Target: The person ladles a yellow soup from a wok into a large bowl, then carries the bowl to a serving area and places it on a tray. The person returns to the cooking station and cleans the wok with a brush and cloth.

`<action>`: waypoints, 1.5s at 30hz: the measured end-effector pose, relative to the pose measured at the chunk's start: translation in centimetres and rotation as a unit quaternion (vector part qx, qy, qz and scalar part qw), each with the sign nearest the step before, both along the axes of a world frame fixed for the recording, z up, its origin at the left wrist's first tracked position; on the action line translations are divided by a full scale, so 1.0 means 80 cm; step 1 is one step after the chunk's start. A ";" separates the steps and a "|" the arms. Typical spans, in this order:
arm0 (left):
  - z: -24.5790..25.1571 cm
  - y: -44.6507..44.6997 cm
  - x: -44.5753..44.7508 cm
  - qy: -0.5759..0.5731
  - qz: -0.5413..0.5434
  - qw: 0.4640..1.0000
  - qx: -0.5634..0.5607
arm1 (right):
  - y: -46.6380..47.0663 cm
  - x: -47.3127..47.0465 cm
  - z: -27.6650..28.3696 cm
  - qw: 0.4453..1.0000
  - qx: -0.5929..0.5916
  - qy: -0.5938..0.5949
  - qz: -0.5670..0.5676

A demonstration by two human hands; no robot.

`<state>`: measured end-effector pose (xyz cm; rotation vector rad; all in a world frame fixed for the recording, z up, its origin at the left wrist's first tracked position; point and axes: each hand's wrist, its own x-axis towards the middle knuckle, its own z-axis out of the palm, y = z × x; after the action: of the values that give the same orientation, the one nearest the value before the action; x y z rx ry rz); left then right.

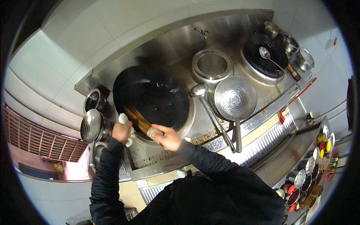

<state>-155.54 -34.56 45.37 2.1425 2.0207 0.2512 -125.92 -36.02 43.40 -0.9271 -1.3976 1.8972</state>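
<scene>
A large black wok [153, 98] sits on the left burner of the steel range, before me. My right hand [168, 137] grips the bound handle end of a bamboo wok brush [137, 117]. Its bristles spread over the wok's near left side. At the wok's left rim my left hand [121, 132] is closed around a white cloth [130, 137]. The cloth and fingers hide whatever part of the rim or handle lies under them.
Right of the wok stand a steel pot [212, 65], a ladle [200, 91] and a perforated strainer [235, 97]. A second wok [264, 56] holds another ladle [264, 52]. Another strainer [91, 126] lies left. Seasoning containers [306, 180] crowd the counter at lower right.
</scene>
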 end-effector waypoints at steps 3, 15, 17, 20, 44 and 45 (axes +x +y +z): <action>0.083 0.027 0.076 0.126 -0.057 0.990 0.014 | 0.016 0.023 -0.013 0.986 -0.098 0.127 -0.036; -0.002 -0.066 0.068 -0.040 0.165 0.984 0.049 | 0.007 0.037 -0.036 0.994 -0.026 0.108 0.005; -0.056 -0.083 0.014 -0.251 0.274 0.928 0.008 | 0.008 0.036 -0.032 0.993 -0.053 0.102 -0.039; -0.139 -0.101 -0.037 -0.190 0.239 0.952 0.024 | -0.004 0.063 -0.058 0.959 0.088 0.048 -0.264; -0.214 -0.206 0.057 -0.627 0.139 0.732 -0.226 | -0.267 0.001 -0.182 0.672 0.293 -0.425 -0.531; -0.207 -0.244 0.065 -0.665 0.109 0.703 -0.227 | -0.295 -0.034 -0.180 0.748 0.187 -0.312 -0.555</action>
<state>-150.31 -54.07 28.82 0.8010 1.1599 0.8893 -128.66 -59.62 29.01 -1.7259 -1.0238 0.3834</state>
